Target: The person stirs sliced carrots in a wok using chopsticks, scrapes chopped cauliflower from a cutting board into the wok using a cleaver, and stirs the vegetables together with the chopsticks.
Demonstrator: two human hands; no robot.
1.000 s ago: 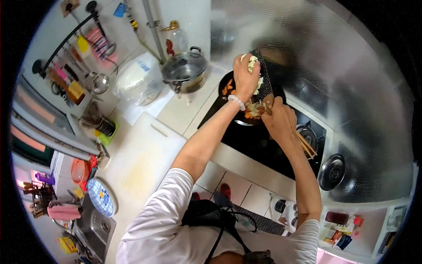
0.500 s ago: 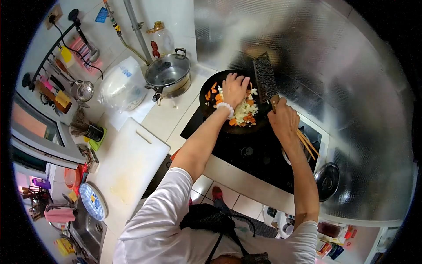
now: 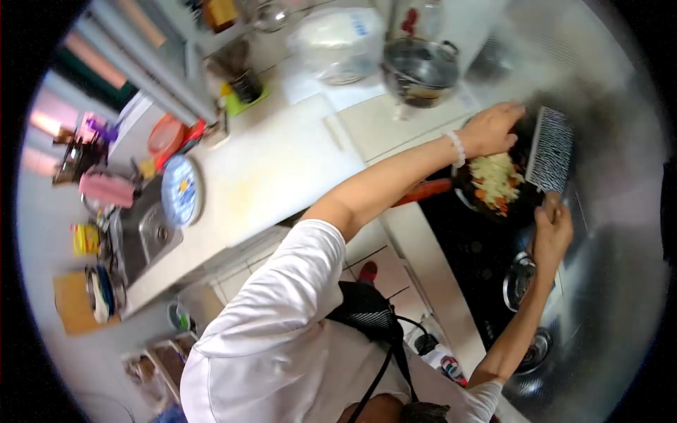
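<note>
My right hand (image 3: 552, 229) grips the wooden handle of a cleaver with a dark, patterned blade (image 3: 551, 149), held up at the right of the pan. Over the far left part of the dark pan (image 3: 462, 190) is my left hand (image 3: 495, 128), with a pale bracelet at the wrist. Its fingers point toward the blade without touching it; they are blurred, and whether they hold anything does not show. Pale chopped pieces (image 3: 496, 175) lie heaped in the pan over orange ones. The pan stands on the black stove (image 3: 462, 243).
A white cutting board (image 3: 275, 162) lies left of the stove. Behind it are a plastic-wrapped bundle (image 3: 338, 42) and a lidded pot (image 3: 421, 74). A blue-patterned plate (image 3: 181, 190) stands by the sink (image 3: 151, 229). A round lid (image 3: 537, 350) rests near my right forearm.
The view has swung left, so the stove sits further right. My left hand has risen off the food in the pan. The cleaver remains in my right hand, its blade turned more face-on.
</note>
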